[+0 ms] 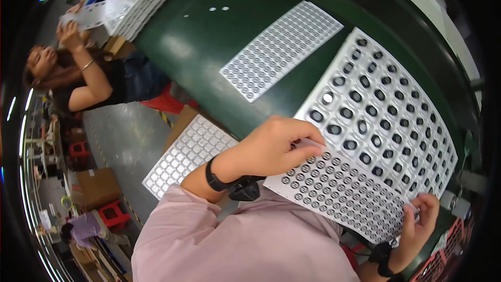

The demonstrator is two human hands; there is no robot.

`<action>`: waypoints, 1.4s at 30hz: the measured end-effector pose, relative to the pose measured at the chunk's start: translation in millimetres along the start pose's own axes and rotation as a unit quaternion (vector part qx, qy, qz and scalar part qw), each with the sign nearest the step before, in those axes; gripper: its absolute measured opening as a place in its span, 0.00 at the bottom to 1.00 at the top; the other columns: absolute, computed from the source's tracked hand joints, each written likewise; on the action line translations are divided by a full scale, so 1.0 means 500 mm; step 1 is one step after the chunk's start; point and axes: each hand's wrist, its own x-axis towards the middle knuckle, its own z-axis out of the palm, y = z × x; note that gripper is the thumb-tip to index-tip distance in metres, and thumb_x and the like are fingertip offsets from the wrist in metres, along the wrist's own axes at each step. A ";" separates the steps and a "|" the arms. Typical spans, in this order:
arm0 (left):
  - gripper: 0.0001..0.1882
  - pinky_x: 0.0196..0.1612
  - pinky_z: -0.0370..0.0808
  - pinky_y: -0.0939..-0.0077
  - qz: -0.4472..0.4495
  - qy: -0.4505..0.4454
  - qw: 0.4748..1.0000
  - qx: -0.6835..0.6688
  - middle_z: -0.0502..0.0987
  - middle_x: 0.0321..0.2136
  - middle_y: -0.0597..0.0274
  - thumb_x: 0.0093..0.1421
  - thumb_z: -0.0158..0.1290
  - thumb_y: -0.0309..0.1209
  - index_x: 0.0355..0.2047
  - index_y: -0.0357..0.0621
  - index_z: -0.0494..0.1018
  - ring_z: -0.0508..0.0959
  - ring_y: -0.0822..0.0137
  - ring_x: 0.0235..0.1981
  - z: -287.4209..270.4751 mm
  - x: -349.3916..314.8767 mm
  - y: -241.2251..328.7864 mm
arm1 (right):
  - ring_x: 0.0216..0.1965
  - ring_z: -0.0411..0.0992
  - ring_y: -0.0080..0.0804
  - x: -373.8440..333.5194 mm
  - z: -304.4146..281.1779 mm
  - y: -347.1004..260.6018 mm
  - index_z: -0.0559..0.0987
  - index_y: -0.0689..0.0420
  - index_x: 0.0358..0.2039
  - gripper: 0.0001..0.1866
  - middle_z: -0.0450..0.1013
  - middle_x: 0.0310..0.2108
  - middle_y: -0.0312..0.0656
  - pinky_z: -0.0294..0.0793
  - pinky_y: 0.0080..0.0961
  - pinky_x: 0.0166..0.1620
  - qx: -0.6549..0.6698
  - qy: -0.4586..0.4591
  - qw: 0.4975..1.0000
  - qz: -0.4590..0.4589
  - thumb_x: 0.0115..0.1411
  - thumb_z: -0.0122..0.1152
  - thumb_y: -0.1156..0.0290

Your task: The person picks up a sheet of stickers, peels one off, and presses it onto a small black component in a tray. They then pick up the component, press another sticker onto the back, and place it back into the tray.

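Note:
A white sheet of round black-printed stickers (344, 193) is held in front of my body, overlapping the near edge of a plastic tray. My left hand (282, 146) is closed in a pinch at the sheet's upper left edge; whether a loose sticker is between the fingertips is too small to tell. At the sheet's right end, my right hand (420, 222) grips the edge between thumb and fingers. The white tray (342, 68) holds black oval parts in rows of cells. A white round piece (327, 98) shows on one part near the tray's left side.
Another sticker sheet (282, 49) lies on the green table (203, 47), with a few small white pieces (225, 8) beyond it. Stacked trays (143, 2) stand far left, near a seated co-worker (94, 81). A tray of pale squares (188, 151) sits beside my left arm.

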 end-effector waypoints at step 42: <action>0.10 0.35 0.69 0.79 -0.035 0.013 0.988 0.147 0.69 0.34 0.62 0.57 0.55 0.20 0.40 0.44 0.77 0.70 0.70 0.32 -0.041 0.075 -0.109 | 0.37 0.65 0.30 0.205 0.389 -0.096 0.77 0.63 0.31 0.05 0.65 0.34 0.39 0.66 0.22 0.41 -0.062 -0.178 0.978 -0.087 0.57 0.64 0.78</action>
